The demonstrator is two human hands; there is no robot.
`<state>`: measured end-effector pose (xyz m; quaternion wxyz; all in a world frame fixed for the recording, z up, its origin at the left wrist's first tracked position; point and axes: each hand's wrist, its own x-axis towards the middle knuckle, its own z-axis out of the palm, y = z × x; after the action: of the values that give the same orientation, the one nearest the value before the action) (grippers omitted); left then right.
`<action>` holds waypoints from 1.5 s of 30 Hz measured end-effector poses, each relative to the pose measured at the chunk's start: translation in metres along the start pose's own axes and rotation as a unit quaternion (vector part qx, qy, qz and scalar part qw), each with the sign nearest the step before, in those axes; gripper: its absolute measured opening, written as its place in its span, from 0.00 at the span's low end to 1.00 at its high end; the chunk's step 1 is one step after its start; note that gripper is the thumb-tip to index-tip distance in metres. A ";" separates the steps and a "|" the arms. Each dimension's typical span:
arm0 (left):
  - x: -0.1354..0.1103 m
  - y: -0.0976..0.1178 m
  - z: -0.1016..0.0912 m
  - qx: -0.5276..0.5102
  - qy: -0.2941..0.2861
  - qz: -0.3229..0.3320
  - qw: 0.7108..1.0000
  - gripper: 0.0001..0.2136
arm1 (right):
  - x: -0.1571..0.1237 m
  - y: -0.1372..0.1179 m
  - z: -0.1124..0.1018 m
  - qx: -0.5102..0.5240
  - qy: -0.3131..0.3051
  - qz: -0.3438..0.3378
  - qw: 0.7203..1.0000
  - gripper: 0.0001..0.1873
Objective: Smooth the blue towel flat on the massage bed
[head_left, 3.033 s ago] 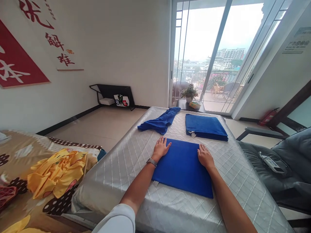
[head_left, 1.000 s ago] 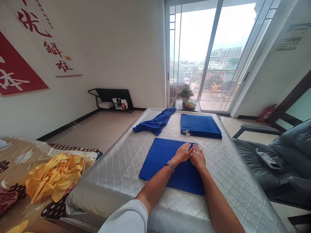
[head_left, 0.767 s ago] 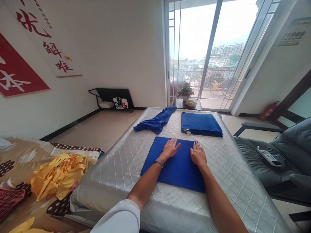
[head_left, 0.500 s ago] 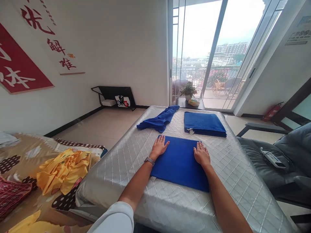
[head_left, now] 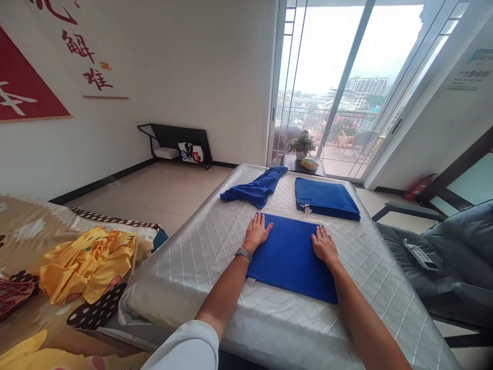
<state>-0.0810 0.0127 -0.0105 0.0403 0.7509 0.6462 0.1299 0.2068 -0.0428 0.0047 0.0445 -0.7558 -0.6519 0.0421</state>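
At ten o'clock, the red characters 解难 are displayed on the white scroll; on the adjacent red banner, a white character is cut off. At two o'clock, the wall notice cannot be read.

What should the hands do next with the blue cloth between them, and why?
Probably lift the left hand and right hand away: the blue cloth already lies flat, its edges look fairly straight, and no big wrinkles show.

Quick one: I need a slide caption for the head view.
Left hand and right hand rest at opposite edges of a flat blue cloth on a silver quilted surface.
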 end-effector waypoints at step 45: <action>-0.056 0.025 -0.013 0.019 -0.051 0.097 0.994 0.38 | -0.046 -0.009 0.002 0.009 0.010 -0.020 1.000 0.35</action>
<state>-0.0673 -0.0476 -0.0004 0.0461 0.8162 0.5700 0.0827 0.1911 -0.0871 0.0038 0.0585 -0.7426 -0.6660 0.0400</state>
